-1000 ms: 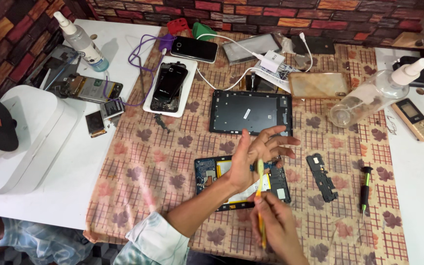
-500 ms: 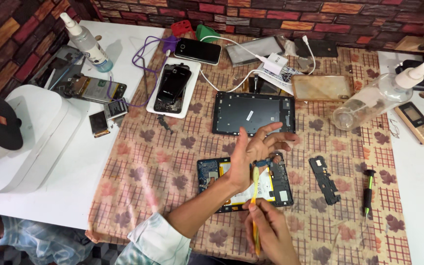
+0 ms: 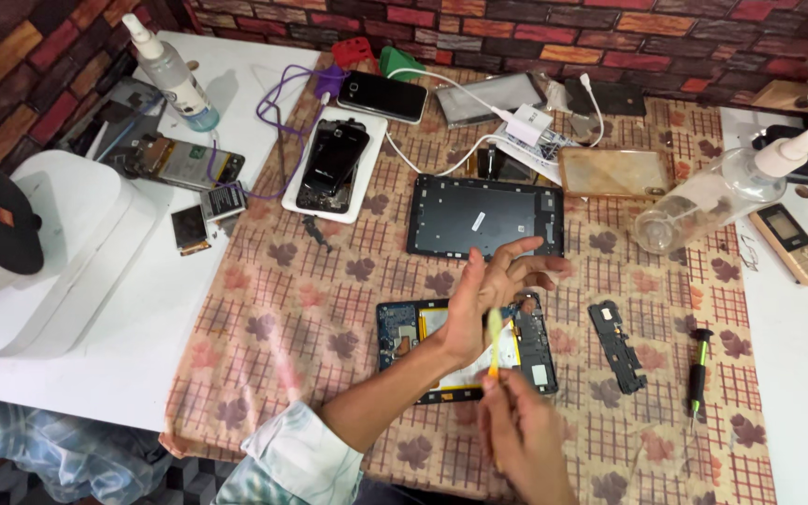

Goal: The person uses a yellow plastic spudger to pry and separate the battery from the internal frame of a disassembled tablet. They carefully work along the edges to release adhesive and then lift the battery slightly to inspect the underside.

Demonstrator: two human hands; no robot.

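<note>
Head view: left hand (image 3: 483, 299) hovers open-fingered over the opened tablet (image 3: 465, 346) at worktop (image 3: 95, 374) centre, perhaps to steady it; right hand (image 3: 526, 435), at six o'clock, grips a yellow tool (image 3: 496, 339) pointed into the tablet.

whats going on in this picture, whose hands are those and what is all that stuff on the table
The picture comes from one camera worn on a person's head, looking down at their own two bare hands. There is no machine.

The left hand is raised, fingers spread, over an opened tablet with its insides showing. The right hand has its grip on a thin yellow tool; the motion is blurred.

They work on a checked, leaf-patterned cloth. On it lie a black tablet frame, a small black circuit part, a green-handled screwdriver and a cracked phone on a white tray. A clear spray bottle lies at right and a white machine stands at left.
</note>
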